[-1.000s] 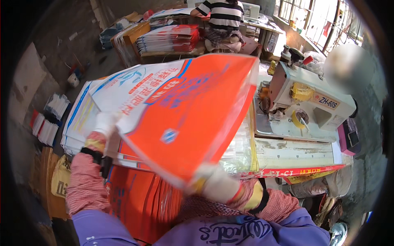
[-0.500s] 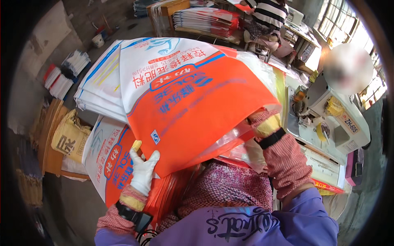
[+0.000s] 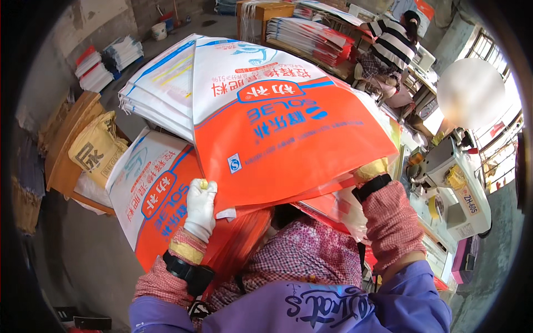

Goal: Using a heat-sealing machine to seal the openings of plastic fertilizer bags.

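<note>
A large orange-and-white printed woven sack (image 3: 288, 150) lies spread in front of me, on top of a pile of white sacks (image 3: 158, 91). My left hand (image 3: 201, 208), in a white glove, is closed on the sack's near left corner. My right hand (image 3: 373, 168) reaches under the sack's near right edge; its yellow glove cuff shows, while its fingers are hidden beneath the sheet. A clear plastic liner (image 3: 355, 213) shows below that edge. Beneath my left forearm, a second stack of the same printed sacks (image 3: 125, 191) slopes toward my lap.
On the right stands a white sewing machine (image 3: 466, 194) on its table, with a yellow tape roll (image 3: 436, 206) beside it. A person in a striped top (image 3: 391, 47) sits at the far right near more stacked sacks (image 3: 308, 39). A yellow sack (image 3: 97, 147) hangs by wooden boards at left.
My left hand has gone from spread fingers to closed on the sack's corner. My right hand has slid farther under the edge. The view has shifted, and the orange panel lies flatter.
</note>
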`<state>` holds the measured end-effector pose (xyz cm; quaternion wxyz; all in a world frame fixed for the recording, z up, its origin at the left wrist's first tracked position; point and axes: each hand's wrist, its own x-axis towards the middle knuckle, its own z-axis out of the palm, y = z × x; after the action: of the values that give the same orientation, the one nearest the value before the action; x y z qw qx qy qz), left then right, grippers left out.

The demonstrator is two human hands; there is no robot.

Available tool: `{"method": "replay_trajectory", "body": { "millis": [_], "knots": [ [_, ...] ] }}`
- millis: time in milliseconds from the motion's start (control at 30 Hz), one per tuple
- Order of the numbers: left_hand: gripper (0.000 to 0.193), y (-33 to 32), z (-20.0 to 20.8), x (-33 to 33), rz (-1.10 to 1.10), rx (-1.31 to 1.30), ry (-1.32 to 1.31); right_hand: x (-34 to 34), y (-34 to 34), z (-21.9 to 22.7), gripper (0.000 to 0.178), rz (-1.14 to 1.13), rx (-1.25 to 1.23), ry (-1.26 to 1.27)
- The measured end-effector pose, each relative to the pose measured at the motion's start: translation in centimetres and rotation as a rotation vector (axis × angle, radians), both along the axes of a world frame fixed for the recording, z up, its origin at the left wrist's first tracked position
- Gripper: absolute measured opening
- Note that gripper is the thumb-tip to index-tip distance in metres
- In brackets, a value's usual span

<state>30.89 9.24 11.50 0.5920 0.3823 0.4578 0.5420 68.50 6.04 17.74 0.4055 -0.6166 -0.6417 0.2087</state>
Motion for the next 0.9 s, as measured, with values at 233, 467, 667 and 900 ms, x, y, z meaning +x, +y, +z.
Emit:
{"method": "replay_trajectory", "body": {
  "millis": [233,467,667,900],
  "knots": [
    [0.031,-0.4,2.7,0.2,-0.269,-0.061,0.158,-2.9,0.5,1.7,0.045,0.074,-0.111,-0.342],
    [0.006,-3.8,10.2,-1.5,-0.170,-0.052,0.322,-1.3,4.7,5.0,0.047,0.048,-0.276,-0.661],
    [0.006,-7.3,7.8,-4.6,-0.116,0.009,0.369,-10.1,1.8,3.6,0.049,0.053,-0.391,-0.889],
    [0.006,-7.5,8.9,-5.1,-0.103,-0.076,0.210,-7.2,-3.5,9.7,0.046,0.087,-0.986,-1.140]
  ]
}}
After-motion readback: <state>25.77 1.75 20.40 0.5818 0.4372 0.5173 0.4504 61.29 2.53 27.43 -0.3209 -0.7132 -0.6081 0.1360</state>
